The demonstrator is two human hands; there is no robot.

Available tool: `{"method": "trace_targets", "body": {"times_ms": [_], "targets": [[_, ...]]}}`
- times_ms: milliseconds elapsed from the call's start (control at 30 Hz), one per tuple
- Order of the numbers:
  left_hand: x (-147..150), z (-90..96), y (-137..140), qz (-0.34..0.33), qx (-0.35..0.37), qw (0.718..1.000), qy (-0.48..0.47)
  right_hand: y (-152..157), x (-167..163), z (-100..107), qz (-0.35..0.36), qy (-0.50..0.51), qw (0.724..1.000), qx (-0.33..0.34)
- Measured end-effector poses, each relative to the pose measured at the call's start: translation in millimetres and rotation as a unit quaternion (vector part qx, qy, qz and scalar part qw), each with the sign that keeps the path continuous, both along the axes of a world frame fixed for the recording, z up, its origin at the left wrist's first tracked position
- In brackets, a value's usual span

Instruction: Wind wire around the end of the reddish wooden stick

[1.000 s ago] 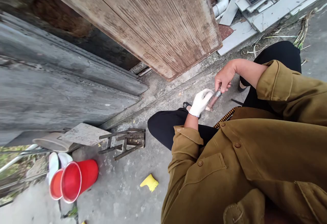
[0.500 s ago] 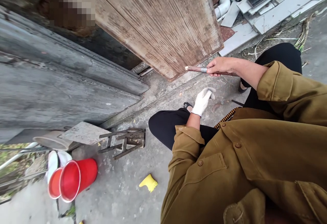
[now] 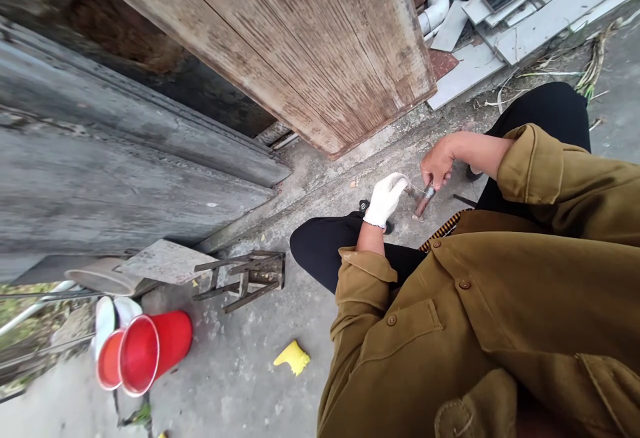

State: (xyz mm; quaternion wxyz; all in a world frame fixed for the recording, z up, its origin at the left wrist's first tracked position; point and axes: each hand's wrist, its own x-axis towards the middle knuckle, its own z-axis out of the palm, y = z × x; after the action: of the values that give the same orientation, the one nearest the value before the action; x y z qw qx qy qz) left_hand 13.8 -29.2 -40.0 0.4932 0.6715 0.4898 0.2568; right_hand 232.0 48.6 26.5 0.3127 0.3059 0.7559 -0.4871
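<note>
My right hand point(image 3: 439, 161), bare, is wrapped round a brown wooden stick point(image 3: 423, 207) whose short end points down toward my lap. Close to my fingers, silvery wire point(image 3: 429, 192) is coiled round the stick. A thin strand of it runs across to my left hand point(image 3: 385, 199), which wears a white glove and is closed on the strand. The left fingertips are partly hidden by the glove's angle. Both hands are in front of my knees, a short gap apart.
Ahead stands a weathered wooden door panel point(image 3: 320, 45). Broken tiles point(image 3: 530, 31) and a white pipe point(image 3: 436, 10) lie at the upper right. On the left are a small wooden stool point(image 3: 255, 278), red buckets point(image 3: 173, 337) and a yellow object point(image 3: 293, 357) on the concrete.
My right hand has swung the stick from pointing left to pointing down toward me. The gloved hand has shifted slightly left and up, and a wire strand now shows stretched between the hands.
</note>
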Motion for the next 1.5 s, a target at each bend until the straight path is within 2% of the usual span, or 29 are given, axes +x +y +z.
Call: {"method": "trace_targets", "body": {"times_ms": [33,100,167,233,267,333,400,467,533,600,667,700,767,833,900,933,1033,1133,1200,1267,1367,1500], "targets": [[0.1,-1.7,0.3,0.018,-0.015,0.999,-0.024,1.6,3.5,0.6,0.008,0.03,0.997,-0.072],[1.3,-5.5,1.0,0.065,-0.031,0.993,-0.094,6.8,12.2,2.8,-0.017,0.138,0.973,-0.185],[3.6,-7.6,1.6,0.107,-0.037,0.979,-0.169,12.6,20.6,4.8,-0.117,0.276,0.931,-0.209],[6.4,-6.3,1.1,0.102,-0.055,0.97,-0.212,17.3,25.6,4.6,-0.242,0.361,0.887,-0.158],[8.0,-4.5,0.4,0.084,-0.068,0.971,-0.215,19.1,26.3,3.5,-0.295,0.369,0.873,-0.119],[10.9,-0.1,-1.9,0.04,-0.098,0.975,-0.197,21.9,24.2,0.1,-0.362,0.329,0.871,-0.036],[12.8,3.5,-4.5,0.001,-0.118,0.978,-0.17,23.8,18.8,-2.9,-0.388,0.252,0.885,0.045],[13.1,5.2,-6.3,-0.029,-0.129,0.981,-0.144,24.2,12.6,-3.3,-0.37,0.159,0.905,0.14],[11.3,6.0,-6.7,-0.046,-0.131,0.982,-0.126,22.2,7.4,-1.3,-0.29,0.067,0.927,0.23],[7.4,6.6,-5.5,-0.036,-0.121,0.986,-0.111,17.4,4.2,1.4,-0.193,0.008,0.947,0.256],[1.9,6.9,-3.2,-0.003,-0.096,0.991,-0.092,10.9,3.2,2.7,-0.12,-0.014,0.972,0.203],[-1.0,6.7,-1.8,0.014,-0.082,0.993,-0.081,7.5,3.2,2.8,-0.093,-0.016,0.984,0.154],[-5.6,4.9,0.8,0.039,-0.063,0.995,-0.065,2.1,3.9,3.0,-0.045,0.006,0.998,0.031],[-7.3,2.0,2.9,0.054,-0.048,0.995,-0.062,0.1,5.5,4.7,-0.021,0.059,0.994,-0.091],[-5.4,-0.6,4.3,0.065,-0.04,0.995,-0.069,1.7,8.6,8.7,-0.037,0.137,0.977,-0.159],[-3.4,-1.3,4.7,0.071,-0.04,0.994,-0.079,3.6,10.8,11.3,-0.063,0.176,0.97,-0.158],[2.6,-0.6,4.8,0.063,-0.064,0.989,-0.117,10.2,18.5,17.2,-0.185,0.266,0.941,-0.094],[4.0,1.0,3.4,0.023,-0.077,0.989,-0.124,15.4,23.4,15.7,-0.325,0.312,0.892,-0.024],[2.8,0.5,1.7,-0.007,-0.084,0.99,-0.111,17.7,24.4,11.6,-0.37,0.324,0.871,-0.007],[1.8,-1.0,-0.7,-0.04,-0.098,0.989,-0.105,18.5,24.6,8.5,-0.373,0.318,0.872,-0.006],[3.2,-1.9,-4.4,-0.063,-0.119,0.983,-0.123,16.8,26.0,11.3,-0.329,0.3,0.895,-0.02],[2.7,5.8,-4.6,0.011,-0.14,0.971,-0.192,13.6,28.9,21.4,-0.198,0.228,0.95,-0.086]]}}
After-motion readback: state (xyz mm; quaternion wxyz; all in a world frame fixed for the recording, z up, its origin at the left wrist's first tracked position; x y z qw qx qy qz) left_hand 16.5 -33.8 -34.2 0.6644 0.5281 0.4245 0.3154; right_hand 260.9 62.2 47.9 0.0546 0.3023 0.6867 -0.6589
